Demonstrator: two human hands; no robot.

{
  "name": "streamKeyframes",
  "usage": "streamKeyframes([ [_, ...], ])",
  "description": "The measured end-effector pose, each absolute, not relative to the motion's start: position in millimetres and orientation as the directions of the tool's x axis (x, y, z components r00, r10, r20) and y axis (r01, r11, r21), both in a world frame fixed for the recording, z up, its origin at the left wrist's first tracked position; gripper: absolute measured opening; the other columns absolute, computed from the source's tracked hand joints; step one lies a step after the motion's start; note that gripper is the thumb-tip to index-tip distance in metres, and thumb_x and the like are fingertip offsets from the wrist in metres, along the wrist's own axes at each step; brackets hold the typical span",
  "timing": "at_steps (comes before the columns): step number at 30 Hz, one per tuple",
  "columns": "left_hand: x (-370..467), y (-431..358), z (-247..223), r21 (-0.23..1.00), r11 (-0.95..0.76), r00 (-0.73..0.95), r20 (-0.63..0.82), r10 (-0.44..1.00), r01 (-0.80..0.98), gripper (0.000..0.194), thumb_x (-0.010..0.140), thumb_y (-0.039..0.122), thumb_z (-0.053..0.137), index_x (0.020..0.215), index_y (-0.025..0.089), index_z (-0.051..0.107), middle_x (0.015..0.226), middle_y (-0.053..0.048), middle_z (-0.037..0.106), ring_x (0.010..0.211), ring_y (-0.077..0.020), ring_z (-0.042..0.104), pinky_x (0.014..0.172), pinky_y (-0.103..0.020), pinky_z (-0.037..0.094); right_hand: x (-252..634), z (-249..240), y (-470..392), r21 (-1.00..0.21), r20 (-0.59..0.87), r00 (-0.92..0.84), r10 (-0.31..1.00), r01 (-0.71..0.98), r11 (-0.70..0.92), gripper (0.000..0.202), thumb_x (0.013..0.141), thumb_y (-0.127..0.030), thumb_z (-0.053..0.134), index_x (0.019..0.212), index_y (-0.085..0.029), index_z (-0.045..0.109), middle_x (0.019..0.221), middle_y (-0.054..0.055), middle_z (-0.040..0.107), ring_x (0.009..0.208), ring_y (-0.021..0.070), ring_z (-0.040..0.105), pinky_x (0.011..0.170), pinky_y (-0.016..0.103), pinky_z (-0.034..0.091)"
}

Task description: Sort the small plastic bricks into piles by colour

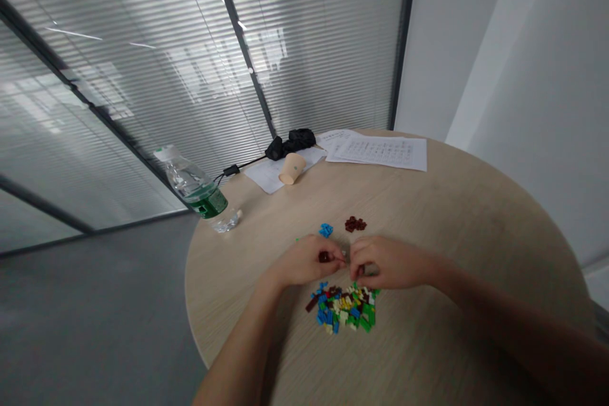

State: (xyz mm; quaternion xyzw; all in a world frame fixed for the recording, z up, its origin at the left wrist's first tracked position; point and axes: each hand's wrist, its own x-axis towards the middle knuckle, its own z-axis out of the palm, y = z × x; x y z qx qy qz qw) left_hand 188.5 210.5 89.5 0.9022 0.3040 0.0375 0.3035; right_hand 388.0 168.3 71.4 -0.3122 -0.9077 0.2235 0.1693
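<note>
Green-labelled bottle (198, 195) — unreadable — beyond both hands (349, 261) at bricks (345, 307)

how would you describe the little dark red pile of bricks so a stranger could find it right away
On the round wooden table, look just beyond the right hand, toward the sheets of paper. The dark red pile sits there beside a small blue pile; it is one colour, unlike the big mixed heap.

I see bare round table (476, 216) right of my hands; the water bottle (197, 193) and tipped paper cup (292, 169) crowd the far left.
</note>
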Motion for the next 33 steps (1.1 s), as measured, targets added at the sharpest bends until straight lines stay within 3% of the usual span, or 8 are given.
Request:
streamKeyframes([
  [6, 189.0, 211.4, 88.1, 0.56, -0.65, 0.82, -0.099, 0.563, 0.514, 0.021, 0.081, 0.027, 0.048, 0.081, 0.015, 0.065, 0.066, 0.001, 0.059, 0.057, -0.0084, 0.048, 0.055, -0.019, 0.034, 387.2, 66.1, 169.8, -0.477, 0.161, -0.738, 0.655, 0.524, 0.706, 0.01, 0.078, -0.017, 0.056, 0.077, -0.017, 0.066, 0.079, 0.004, 0.062, 0.078, 0.0153, 0.056, 0.073, 0.027, 0.041],
  [10, 190.2, 210.3, 91.8, 0.585, -0.626, 0.809, -0.092, 0.581, 0.515, 0.029, 0.085, 0.036, 0.046, 0.079, 0.014, 0.063, 0.061, 0.003, 0.052, 0.056, -0.0076, 0.044, 0.053, -0.018, 0.031, 388.8, 69.1, 170.6, -0.478, 0.149, -0.713, 0.685, 0.554, 0.681, 0.01, 0.081, -0.017, 0.053, 0.079, -0.015, 0.062, 0.08, 0.004, 0.06, 0.077, 0.0151, 0.055, 0.07, 0.026, 0.04],
  [18, 204.0, 203.9, 88.9, 0.781, -0.456, 0.757, -0.032, 0.653, 0.427, 0.034, 0.084, 0.04, 0.045, 0.067, 0.013, 0.054, 0.054, 0.005, 0.041, 0.049, -0.0062, 0.036, 0.047, -0.018, 0.027, 394.1, 78.5, 173.8, -0.464, 0.41, -0.526, 0.745, 0.582, 0.668, 0.013, 0.087, -0.025, 0.048, 0.084, -0.016, 0.058, 0.084, 0.005, 0.06, 0.081, 0.015, 0.054, 0.074, 0.026, 0.041],
  [23, 204.0, 204.3, 87.4, 0.824, -0.388, 0.71, -0.024, 0.704, 0.413, 0.032, 0.084, 0.04, 0.043, 0.071, 0.013, 0.053, 0.057, 0.003, 0.046, 0.048, -0.007, 0.039, 0.048, -0.018, 0.031, 392.6, 78.4, 173.0, -0.427, 0.528, -0.488, 0.695, 0.555, 0.714, 0.015, 0.088, -0.024, 0.047, 0.088, -0.016, 0.06, 0.086, 0.006, 0.063, 0.081, 0.0151, 0.056, 0.074, 0.027, 0.043],
  [25, 195.5, 208.3, 92.0, 0.736, -0.462, 0.675, 0.008, 0.738, 0.495, 0.031, 0.085, 0.038, 0.041, 0.074, 0.014, 0.057, 0.058, 0.003, 0.049, 0.051, -0.0081, 0.042, 0.05, -0.019, 0.032, 392.7, 79.2, 172.4, -0.416, 0.556, -0.473, 0.683, 0.553, 0.722, 0.016, 0.088, -0.021, 0.045, 0.093, -0.017, 0.06, 0.088, 0.007, 0.063, 0.082, 0.0148, 0.057, 0.074, 0.027, 0.045],
  [27, 182.9, 214.5, 98.6, 0.531, -0.542, 0.596, 0.083, 0.799, 0.652, 0.028, 0.084, 0.036, 0.043, 0.078, 0.016, 0.061, 0.063, 0.001, 0.055, 0.056, -0.0099, 0.046, 0.054, -0.02, 0.032, 393.4, 79.4, 172.3, -0.398, 0.57, -0.459, 0.682, 0.571, 0.718, 0.018, 0.086, -0.019, 0.045, 0.096, -0.017, 0.06, 0.09, 0.007, 0.063, 0.083, 0.0147, 0.057, 0.074, 0.027, 0.045],
  [29, 169.5, 221.4, 104.5, 0.328, -0.506, 0.497, 0.117, 0.86, 0.798, 0.027, 0.084, 0.034, 0.043, 0.082, 0.018, 0.065, 0.071, -0.002, 0.062, 0.061, -0.0122, 0.05, 0.057, -0.022, 0.032, 394.5, 78.5, 172.9, -0.378, 0.571, -0.458, 0.681, 0.589, 0.714, 0.019, 0.085, -0.017, 0.046, 0.097, -0.017, 0.061, 0.09, 0.007, 0.064, 0.084, 0.0149, 0.057, 0.075, 0.027, 0.046],
  [33, 152.4, 231.0, 107.6, 0.143, -0.417, 0.409, 0.08, 0.909, 0.898, 0.028, 0.083, 0.032, 0.044, 0.087, 0.02, 0.068, 0.085, -0.005, 0.066, 0.07, -0.0154, 0.056, 0.06, -0.024, 0.033, 396.1, 74.1, 175.4, -0.335, 0.574, -0.484, 0.661, 0.597, 0.729, 0.02, 0.084, -0.016, 0.046, 0.096, -0.016, 0.062, 0.091, 0.007, 0.065, 0.085, 0.0155, 0.058, 0.076, 0.029, 0.046],
])
